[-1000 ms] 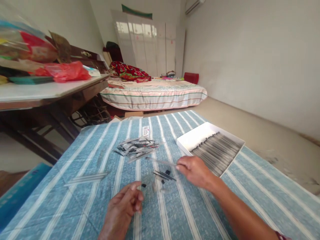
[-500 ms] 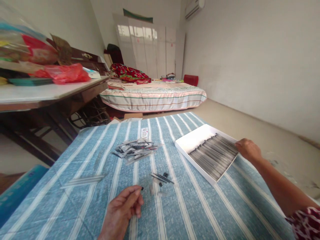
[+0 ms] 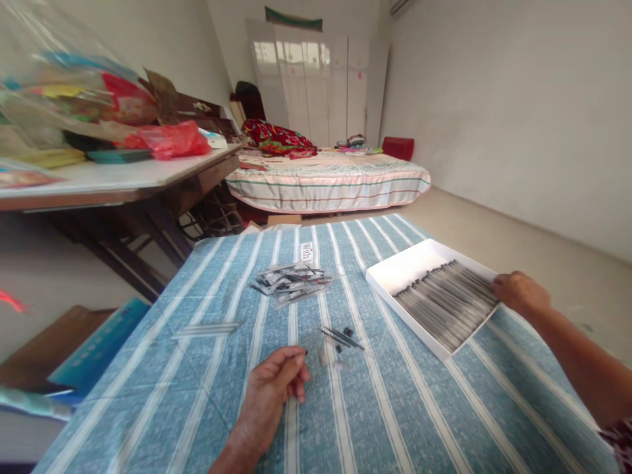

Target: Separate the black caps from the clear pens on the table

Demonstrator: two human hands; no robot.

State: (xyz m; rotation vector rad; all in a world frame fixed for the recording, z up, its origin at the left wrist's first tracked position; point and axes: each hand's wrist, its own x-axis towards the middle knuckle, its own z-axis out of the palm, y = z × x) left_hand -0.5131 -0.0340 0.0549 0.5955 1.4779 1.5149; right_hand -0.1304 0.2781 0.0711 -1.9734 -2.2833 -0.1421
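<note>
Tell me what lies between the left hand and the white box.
Head view: between left hand and white box, thin black rods and small dark bits lie loose on the striped cloth.

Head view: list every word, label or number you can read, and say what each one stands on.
"Wit…": white label on the striped tablecloth; its remaining letters are blurred.
Blue box at lower left: pale print, too blurred to read.
Clear packets on the cloth: markings too small.
Wardrobe doors: stickers too small.
Pens in the white box: nothing legible.
</note>
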